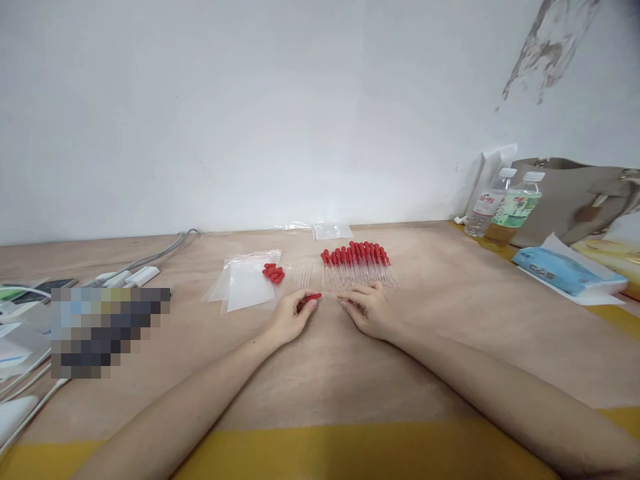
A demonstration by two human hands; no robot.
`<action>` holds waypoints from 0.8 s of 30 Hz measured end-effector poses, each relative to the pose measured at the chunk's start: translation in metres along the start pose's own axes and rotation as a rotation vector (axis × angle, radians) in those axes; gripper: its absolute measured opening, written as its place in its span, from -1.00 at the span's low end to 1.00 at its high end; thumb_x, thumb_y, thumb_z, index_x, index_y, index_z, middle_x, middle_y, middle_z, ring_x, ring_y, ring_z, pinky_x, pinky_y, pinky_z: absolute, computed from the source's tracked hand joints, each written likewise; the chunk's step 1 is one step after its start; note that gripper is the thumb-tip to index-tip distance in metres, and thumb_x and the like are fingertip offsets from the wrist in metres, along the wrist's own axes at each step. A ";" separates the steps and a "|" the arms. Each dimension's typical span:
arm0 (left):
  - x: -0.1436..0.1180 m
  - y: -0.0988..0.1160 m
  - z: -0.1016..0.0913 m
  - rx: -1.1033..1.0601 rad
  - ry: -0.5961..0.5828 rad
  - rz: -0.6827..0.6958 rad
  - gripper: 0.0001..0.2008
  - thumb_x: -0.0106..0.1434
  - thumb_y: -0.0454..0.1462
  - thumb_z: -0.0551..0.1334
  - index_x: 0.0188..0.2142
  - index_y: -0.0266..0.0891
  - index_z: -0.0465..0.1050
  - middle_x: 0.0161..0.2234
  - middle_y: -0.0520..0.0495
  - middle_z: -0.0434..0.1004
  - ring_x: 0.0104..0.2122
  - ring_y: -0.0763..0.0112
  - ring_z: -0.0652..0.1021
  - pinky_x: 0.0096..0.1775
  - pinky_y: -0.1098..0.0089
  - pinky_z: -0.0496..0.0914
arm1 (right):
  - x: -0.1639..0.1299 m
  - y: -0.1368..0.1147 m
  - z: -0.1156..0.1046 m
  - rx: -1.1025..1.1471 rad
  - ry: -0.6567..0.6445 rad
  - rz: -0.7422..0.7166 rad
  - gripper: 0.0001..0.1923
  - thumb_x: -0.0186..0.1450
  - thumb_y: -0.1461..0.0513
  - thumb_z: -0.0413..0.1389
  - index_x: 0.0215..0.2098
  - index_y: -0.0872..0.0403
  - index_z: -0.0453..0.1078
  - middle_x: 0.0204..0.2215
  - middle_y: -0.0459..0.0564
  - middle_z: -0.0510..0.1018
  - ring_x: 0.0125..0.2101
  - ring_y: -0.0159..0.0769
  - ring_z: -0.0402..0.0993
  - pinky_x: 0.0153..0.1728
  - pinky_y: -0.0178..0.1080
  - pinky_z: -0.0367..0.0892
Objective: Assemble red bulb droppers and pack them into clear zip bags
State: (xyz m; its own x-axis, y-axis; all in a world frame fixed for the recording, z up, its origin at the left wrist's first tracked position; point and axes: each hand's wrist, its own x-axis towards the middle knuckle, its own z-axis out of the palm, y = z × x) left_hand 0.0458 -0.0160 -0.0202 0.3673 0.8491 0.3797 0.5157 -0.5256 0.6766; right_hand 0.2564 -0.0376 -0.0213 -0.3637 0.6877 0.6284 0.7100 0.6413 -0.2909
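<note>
My left hand (294, 313) pinches a red rubber dropper bulb (313, 297) between thumb and fingers. Opposite it, my right hand (369, 310) is closed on a thin clear dropper tube (330, 294), whose end points at the bulb; whether the two touch is too small to tell. Just beyond my right hand lies a row of droppers (357, 257) with red bulbs on clear tubes. Several bare clear tubes (303, 275) lie beyond my left hand. Left of them, a small pile of loose red bulbs (273, 273) rests on clear plastic bags (250, 283).
Another clear bag (333, 231) lies by the wall. At the right stand two bottles (515, 203), a grey handbag (570, 200) and a blue tissue pack (570, 270). Cables (165, 252) and white chargers (143, 275) lie at the left, near a blurred-out patch.
</note>
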 end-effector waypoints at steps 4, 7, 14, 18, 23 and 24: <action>-0.001 -0.002 0.000 -0.019 -0.025 0.013 -0.75 0.20 -0.19 0.07 -0.20 -0.24 0.38 -0.41 -0.01 0.47 -0.49 0.47 0.41 -0.41 0.45 0.31 | -0.001 0.000 0.003 -0.009 -0.005 -0.024 -0.77 0.26 0.25 -0.04 -0.19 0.02 0.41 -0.36 -0.04 0.52 -0.43 -0.39 0.36 -0.27 -0.21 0.00; -0.001 -0.005 0.002 -0.035 -0.013 0.007 -0.75 0.19 -0.16 0.09 -0.22 -0.25 0.39 -0.43 0.00 0.45 -0.51 0.48 0.39 -0.44 0.46 0.29 | -0.002 0.002 0.005 0.005 -0.007 -0.059 -0.77 0.26 0.24 -0.04 -0.17 -0.01 0.41 -0.36 -0.05 0.52 -0.40 -0.40 0.37 -0.24 -0.20 -0.01; -0.001 -0.009 0.002 -0.208 -0.013 -0.049 -0.73 0.16 -0.12 0.11 -0.29 -0.28 0.40 -0.54 0.04 0.39 -0.56 0.51 0.38 -0.48 0.49 0.29 | -0.001 -0.001 0.008 0.058 -0.071 -0.126 -0.73 0.27 0.20 -0.03 -0.09 -0.02 0.37 -0.40 -0.05 0.51 -0.41 -0.41 0.35 -0.24 -0.21 0.02; -0.004 -0.004 -0.005 -0.189 -0.073 -0.044 -0.72 0.17 -0.12 0.09 -0.30 -0.28 0.41 -0.55 0.04 0.39 -0.55 0.52 0.38 -0.47 0.48 0.29 | 0.001 -0.002 0.003 0.065 -0.139 -0.160 -0.71 0.28 0.22 -0.04 -0.06 -0.06 0.35 -0.38 -0.06 0.51 -0.43 -0.43 0.32 -0.25 -0.21 0.01; -0.009 0.005 -0.011 -0.089 -0.208 0.009 -0.76 0.19 -0.16 0.08 -0.30 -0.24 0.44 -0.47 0.01 0.46 -0.48 0.47 0.42 -0.41 0.46 0.30 | 0.003 0.006 -0.006 -0.015 -0.197 -0.202 -0.71 0.28 0.23 -0.06 -0.08 -0.13 0.36 -0.39 -0.11 0.48 -0.49 -0.47 0.27 -0.22 -0.19 -0.04; -0.010 0.007 -0.011 -0.078 -0.225 0.026 -0.76 0.20 -0.17 0.07 -0.30 -0.23 0.44 -0.44 0.00 0.47 -0.45 0.46 0.43 -0.39 0.45 0.31 | 0.003 0.007 -0.006 -0.033 -0.199 -0.212 -0.71 0.28 0.24 -0.07 -0.09 -0.14 0.37 -0.39 -0.11 0.48 -0.48 -0.47 0.27 -0.22 -0.19 -0.05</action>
State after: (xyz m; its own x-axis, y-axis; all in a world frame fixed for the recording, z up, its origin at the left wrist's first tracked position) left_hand 0.0368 -0.0273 -0.0123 0.5472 0.7976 0.2537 0.4457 -0.5342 0.7183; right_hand 0.2640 -0.0328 -0.0166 -0.6146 0.5949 0.5180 0.6239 0.7684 -0.1423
